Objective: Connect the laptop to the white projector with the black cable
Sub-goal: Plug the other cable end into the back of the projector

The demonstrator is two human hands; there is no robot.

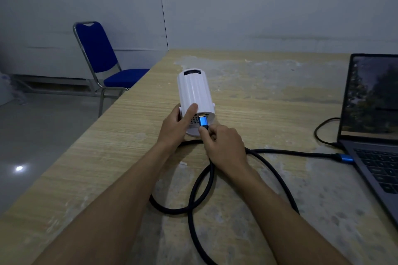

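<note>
Plugging step: right hand [224,144] grip pinching blue plug [203,121] at projector [195,92] port; left hand [177,125] grip clasping projector, 9 o'clock side. Next: push straight, seat fully.

No text readable — projector [195,92] label and laptop [373,114] keys blurred.

Both bare forearms reach forward, left hand [175,127] cupped, right hand [224,146] pinching (a fingertip grip).

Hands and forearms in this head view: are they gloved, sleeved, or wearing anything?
Both are bare. The left hand and right hand wear no gloves, and no ring, watch or wristband shows. Both forearms are uncovered up to the bottom edge of the frame, with no sleeve visible.
</note>
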